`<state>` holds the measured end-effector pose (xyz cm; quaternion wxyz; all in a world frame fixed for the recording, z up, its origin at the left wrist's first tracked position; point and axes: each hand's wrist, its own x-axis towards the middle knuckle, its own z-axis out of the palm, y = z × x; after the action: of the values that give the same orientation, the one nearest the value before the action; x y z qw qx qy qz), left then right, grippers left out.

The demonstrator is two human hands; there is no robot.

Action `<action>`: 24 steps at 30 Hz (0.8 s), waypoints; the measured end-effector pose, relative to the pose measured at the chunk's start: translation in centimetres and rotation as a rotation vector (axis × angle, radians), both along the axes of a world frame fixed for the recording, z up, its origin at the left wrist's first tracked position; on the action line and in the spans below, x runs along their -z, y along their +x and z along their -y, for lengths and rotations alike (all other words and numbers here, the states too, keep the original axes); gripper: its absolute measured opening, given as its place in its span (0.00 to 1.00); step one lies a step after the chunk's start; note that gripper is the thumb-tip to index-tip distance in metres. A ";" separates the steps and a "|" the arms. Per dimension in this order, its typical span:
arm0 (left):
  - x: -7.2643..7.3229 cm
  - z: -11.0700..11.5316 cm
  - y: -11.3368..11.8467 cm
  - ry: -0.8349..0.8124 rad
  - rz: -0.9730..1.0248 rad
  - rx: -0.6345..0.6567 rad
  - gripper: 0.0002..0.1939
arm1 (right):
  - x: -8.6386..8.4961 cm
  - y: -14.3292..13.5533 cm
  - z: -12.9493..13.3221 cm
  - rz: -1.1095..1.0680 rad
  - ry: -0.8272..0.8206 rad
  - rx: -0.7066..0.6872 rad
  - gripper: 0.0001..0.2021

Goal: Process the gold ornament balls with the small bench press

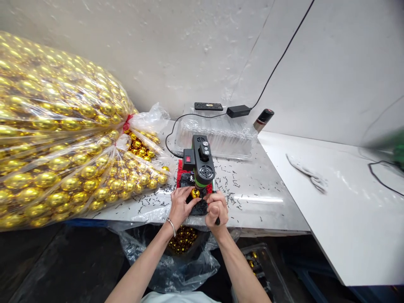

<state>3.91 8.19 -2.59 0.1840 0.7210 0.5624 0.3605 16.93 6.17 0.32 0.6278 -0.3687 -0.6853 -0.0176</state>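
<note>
A small black machine (204, 162) with round vents and a red switch stands on the table above a red and black mat (180, 171). Under its head, my left hand (181, 206) pinches a shiny gold ball (195, 193) between thumb and fingers. My right hand (217, 209) is closed around a black handle (217, 221) at the machine's right side; the handle's upper part rises past the fingers, and how it joins the machine is hidden. The right fingertips are close to the ball, but I cannot tell whether they touch it.
Large clear bags of gold balls (63, 160) fill the left. Behind the machine are clear plastic trays (221, 136), a phone (208, 106) and a power adapter (238, 111). Black shavings litter the table (268, 210). Below the edge, a plastic-lined container holds gold balls (183, 240).
</note>
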 end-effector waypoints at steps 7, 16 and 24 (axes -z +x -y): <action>0.3 -0.4 0.1 0.010 0.033 0.010 0.17 | -1.8 0.1 0.2 0.034 0.018 -0.015 0.14; 0.1 5.3 -2.0 0.171 0.105 0.095 0.20 | -8.5 -0.2 0.5 -0.089 -0.137 -0.051 0.16; 1.3 9.7 -3.9 0.282 -0.003 0.204 0.17 | -6.4 -0.4 0.8 -0.083 -0.102 -0.024 0.15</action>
<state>-0.02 -1.50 -3.86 0.1157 0.7936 0.4305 0.4141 16.51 5.35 6.67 0.6362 -0.3924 -0.6631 0.0401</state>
